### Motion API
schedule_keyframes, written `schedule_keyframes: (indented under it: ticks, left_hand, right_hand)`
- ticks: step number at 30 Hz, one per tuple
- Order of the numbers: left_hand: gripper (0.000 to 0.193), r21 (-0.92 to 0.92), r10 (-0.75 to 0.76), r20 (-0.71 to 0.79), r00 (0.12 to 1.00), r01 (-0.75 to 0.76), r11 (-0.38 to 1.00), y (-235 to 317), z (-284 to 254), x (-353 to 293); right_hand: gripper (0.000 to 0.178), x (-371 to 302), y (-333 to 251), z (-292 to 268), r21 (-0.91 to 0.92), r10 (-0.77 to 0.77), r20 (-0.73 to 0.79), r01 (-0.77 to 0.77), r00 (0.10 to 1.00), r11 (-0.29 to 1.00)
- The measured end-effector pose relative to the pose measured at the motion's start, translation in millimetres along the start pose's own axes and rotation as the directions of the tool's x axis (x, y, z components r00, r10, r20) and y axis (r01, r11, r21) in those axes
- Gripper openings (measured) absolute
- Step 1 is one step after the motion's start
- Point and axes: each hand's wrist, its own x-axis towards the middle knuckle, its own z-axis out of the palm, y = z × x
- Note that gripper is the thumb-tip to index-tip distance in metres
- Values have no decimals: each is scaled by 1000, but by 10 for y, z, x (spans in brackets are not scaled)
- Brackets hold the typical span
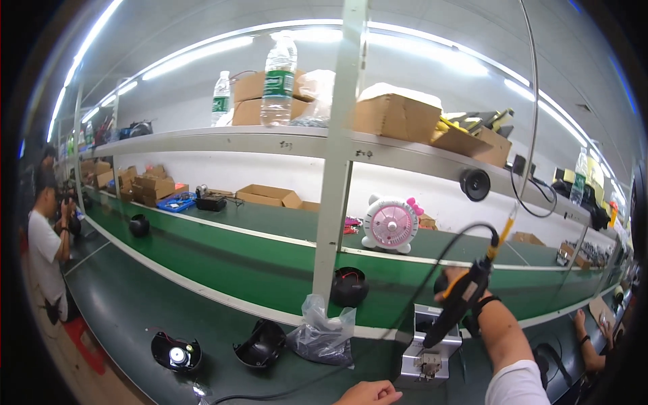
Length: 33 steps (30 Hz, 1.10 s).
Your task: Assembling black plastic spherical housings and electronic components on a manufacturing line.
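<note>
A dark green workbench runs beneath bright tube lights in a long white-walled workroom, with a silver metal fixture standing on it. Nearest, to the left of the fixture, the left hand enters at the lower edge, its fingers curled in; whether they hold anything cannot be told. A black-and-orange handheld tool slants above the fixture, a black cable running from its upper end. Just behind the tool, the right hand is partly hidden; how far its fingers are closed, and on what, cannot be told. Left of the fixture lies a clear plastic bag with dark contents; farther left sit a hollow black plastic shell and a black casing half with a round silver part. Past the fixture, a round black housing rests on a bright green belt. Beyond that stands a pink-and-white fan, and higher up, clear plastic bottles and brown cardboard boxes line a pale shelf.
</note>
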Motion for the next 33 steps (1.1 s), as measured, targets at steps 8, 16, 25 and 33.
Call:
schedule_keyframes:
  ticks: [8,16,25,33]
  left_hand:
    - [34,-14,-19,33,999,20,1000,5,34,-7]
    - [35,35,-52,48,997,50,998,-34,1,62]
    - [38,46,-57,10,998,56,997,-72,57,23]
    - [36,-25,58,9,998,-58,998,-58,33,17]
  right_hand:
    - [92,395,-1081,631,-885,490,338,94,803,456]
    - [96,1108,-1650,1071,-827,467,450,158,761,540]
    - [145,1378,-1453,2263,-545,174,656,301,735,783]
    - [124,1205,-1300,2470,-620,340,696,292,633,728]
